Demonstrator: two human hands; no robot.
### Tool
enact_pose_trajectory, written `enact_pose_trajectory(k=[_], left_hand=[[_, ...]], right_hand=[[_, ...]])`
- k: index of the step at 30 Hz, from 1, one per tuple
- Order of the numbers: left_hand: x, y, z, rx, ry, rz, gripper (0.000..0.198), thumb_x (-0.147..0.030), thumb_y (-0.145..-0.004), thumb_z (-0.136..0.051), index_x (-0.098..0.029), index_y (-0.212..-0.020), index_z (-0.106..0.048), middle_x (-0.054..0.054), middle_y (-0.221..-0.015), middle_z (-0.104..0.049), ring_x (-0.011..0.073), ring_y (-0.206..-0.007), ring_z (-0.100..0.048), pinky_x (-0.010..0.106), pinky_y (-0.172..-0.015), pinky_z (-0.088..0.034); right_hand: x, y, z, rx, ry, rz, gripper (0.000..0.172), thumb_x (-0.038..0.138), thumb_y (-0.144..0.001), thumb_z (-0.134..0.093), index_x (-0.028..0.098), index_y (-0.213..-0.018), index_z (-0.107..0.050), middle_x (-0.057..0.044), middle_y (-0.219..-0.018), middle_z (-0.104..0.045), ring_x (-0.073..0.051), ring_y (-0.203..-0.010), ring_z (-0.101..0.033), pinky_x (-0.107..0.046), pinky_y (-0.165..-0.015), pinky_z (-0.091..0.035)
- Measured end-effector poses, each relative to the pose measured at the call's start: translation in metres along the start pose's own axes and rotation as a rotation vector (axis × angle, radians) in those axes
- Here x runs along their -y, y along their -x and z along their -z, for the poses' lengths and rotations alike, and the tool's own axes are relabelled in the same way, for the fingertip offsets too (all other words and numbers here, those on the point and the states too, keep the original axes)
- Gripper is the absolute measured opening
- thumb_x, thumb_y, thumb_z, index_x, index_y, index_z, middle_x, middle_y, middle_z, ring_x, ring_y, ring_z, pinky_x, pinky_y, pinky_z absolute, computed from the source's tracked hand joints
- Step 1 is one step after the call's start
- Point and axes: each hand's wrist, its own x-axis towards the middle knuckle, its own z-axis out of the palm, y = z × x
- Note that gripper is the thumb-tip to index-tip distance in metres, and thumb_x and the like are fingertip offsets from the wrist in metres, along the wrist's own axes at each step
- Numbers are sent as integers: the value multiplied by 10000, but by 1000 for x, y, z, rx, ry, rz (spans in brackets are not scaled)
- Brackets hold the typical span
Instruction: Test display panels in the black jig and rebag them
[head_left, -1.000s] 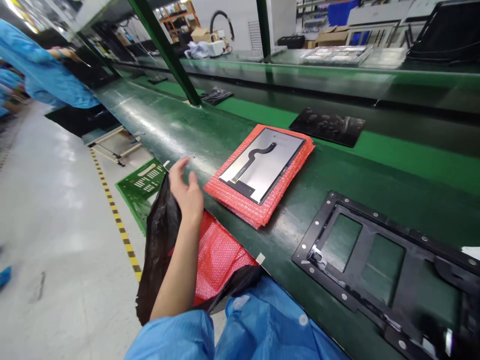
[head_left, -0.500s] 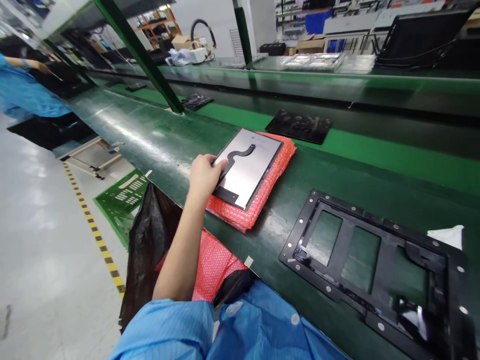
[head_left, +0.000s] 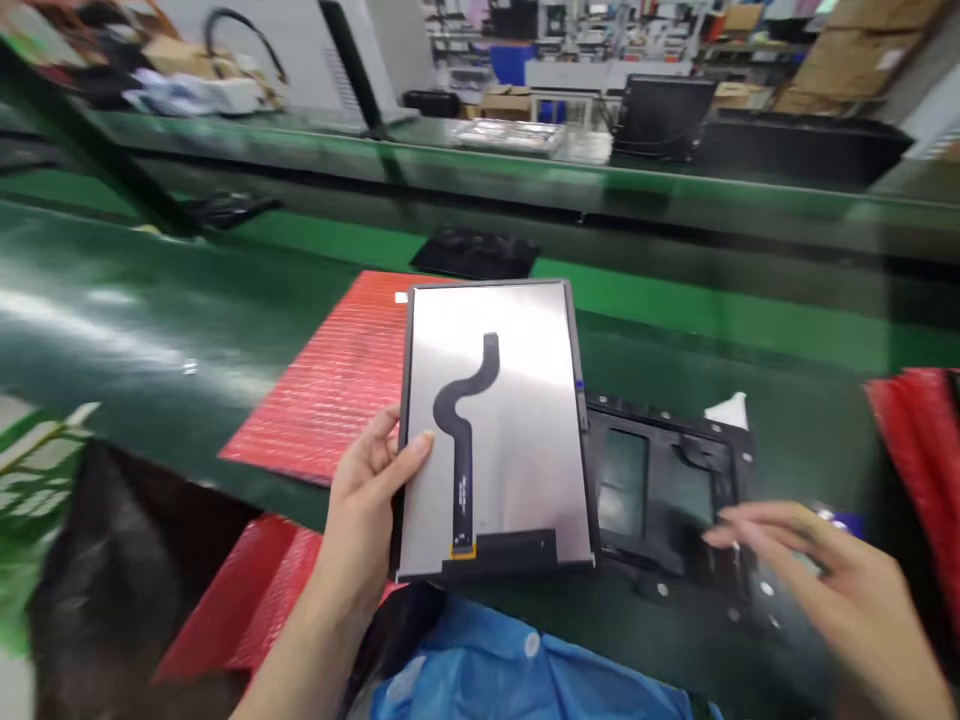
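Head view: apparent handling step, left hand (head_left: 366, 490) grips display panel (head_left: 517, 440) at dial centre, right hand (head_left: 836, 575), closure unclear, is near black frame (head_left: 664, 510) at four o'clock; next move likely calls for level support.

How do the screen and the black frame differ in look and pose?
The screen has a silver back with a curved dark ribbon on it, while the frame is black with openings through it. The screen is held up in the left hand; the frame lies on the green bench, partly hidden behind the screen. Both look flat and roughly rectangular.
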Motion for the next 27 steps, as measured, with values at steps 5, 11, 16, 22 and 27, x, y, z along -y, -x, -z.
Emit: enact_pose_trajectory(k=[5,11,16,22,27], left_hand=[[17,15,-36,256,54,121,369,-387,-679,-820,-245,-973,-648,4,-729,-717,166,-511,-637,262,-481,-541],[22,21,-49,409,71,166,358,-421,-713,-826,-258,-988,-665,-6,-681,-700,152,-453,-611,250,-447,-547],[27,22,-55,434,42,161,359,-422,-727,-819,-263,-1014,-674,-2,-704,-711,160,-494,-647,228,-438,-546],[27,14,-51,398,17,180,401,-409,-679,-856,-259,-1009,-683,-7,-686,-722,195,-510,-686,243,-426,-566],[7,6,-46,83,146,119,305,-252,-643,-821,-296,-931,-730,-35,-780,-769,262,-828,-762,242,-515,-631]], right_hand=[[36,-15,-27,-132,39,60,151,361,-955,-574,241,-912,-656,-4,-826,-755,-191,-773,-741,-275,-702,-570],[41,-18,-30,-256,343,85,123,317,-982,-516,233,-970,-605,21,-755,-729,-167,-666,-702,-268,-590,-459],[31,-14,-27,-197,454,78,122,280,-988,-463,235,-915,-549,34,-680,-697,-155,-519,-622,-276,-501,-355],[24,-15,-21,-74,77,-41,114,293,-987,-438,246,-891,-480,41,-640,-684,-142,-536,-617,-258,-560,-398],[-14,-12,20,-152,-31,-335,238,476,-964,-461,239,-952,-482,23,-581,-640,-160,-460,-533,-277,-504,-365]])
